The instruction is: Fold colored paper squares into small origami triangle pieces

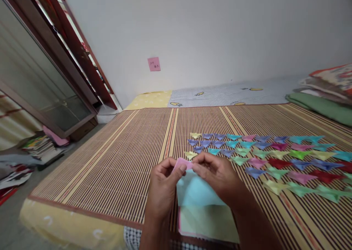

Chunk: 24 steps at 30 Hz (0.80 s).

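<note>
Two bare hands: the left hand point(162, 185) and the right hand point(217, 174). Both forearms are uncovered right down to the near edge of view. The knuckles are creased, and the left thumbnail looks short.

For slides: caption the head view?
Left hand and right hand pinch pink paper beside rows of folded shapes.

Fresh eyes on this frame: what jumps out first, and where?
The rows of folded paper shapes in many colours, spread over the right side of the striped mat, catch the eye first. At bottom centre the left hand and right hand pinch a small pink paper piece between them, above a stack of pastel paper sheets. A pink note sticks alone on the white wall.
</note>
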### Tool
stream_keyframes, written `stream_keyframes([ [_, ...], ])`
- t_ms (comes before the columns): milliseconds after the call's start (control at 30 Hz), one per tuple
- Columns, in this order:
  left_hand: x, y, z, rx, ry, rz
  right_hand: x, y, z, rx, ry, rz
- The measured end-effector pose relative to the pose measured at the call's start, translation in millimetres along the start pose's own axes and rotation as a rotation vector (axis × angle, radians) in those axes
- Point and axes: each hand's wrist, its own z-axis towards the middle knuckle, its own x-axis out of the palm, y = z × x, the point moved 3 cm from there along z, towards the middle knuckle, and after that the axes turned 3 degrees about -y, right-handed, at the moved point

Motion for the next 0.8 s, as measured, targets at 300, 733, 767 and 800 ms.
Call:
stream_keyframes([
  [300, 0.4, 4.5, 0.0, 0.008, -0.013, -0.02, 10.9, 13.2, -3.6, -0.049, -0.039, 0.013],
  [733, 5.7, 3.5, 1.0, -0.042, 0.041, -0.067, 5.6, 9.8, -3.3, -0.027, -0.004, -0.088],
  [767, 5.7, 2.9, 0.6, -0.05, 0.038, -0.073, 4.9, 9.7, -3.6, -0.015, 0.005, -0.099],
  [800, 5.6, 2.5, 0.0, -0.055, 0.031, -0.081, 4.2, 9.5, -3.6, -0.007, 0.014, -0.106],
])
